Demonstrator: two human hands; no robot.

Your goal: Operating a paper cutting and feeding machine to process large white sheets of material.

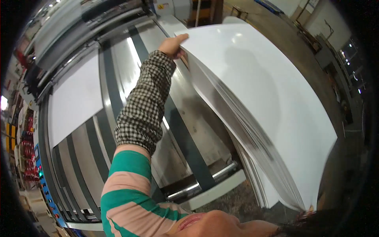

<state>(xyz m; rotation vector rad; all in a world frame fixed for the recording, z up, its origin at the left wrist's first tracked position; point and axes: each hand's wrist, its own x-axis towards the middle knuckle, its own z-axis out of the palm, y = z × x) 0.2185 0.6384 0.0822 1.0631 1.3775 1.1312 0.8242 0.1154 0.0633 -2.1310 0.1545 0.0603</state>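
A thick stack of large white sheets (268, 87) bows in the air to the right of the belt machine, its layered edges fanned along the left side. My left hand (172, 46) is closed on the far left corner of that stack, thumb on top. At the near right corner, only a bit of my right hand (311, 208) shows, closed at the sheets' edge; the rest is hidden. Beneath the lifted stack, more white sheets (258, 181) stand in a pile. A checked oversleeve (144, 98) covers my left forearm.
The machine's metal bed (177, 154) with dark belts (185, 146) lies to the left. One white sheet (79, 98) rests on its far left part, beside a roller (90, 35). A blue control panel (45, 185) lines the left edge. Shop floor (272, 37) extends beyond the stack.
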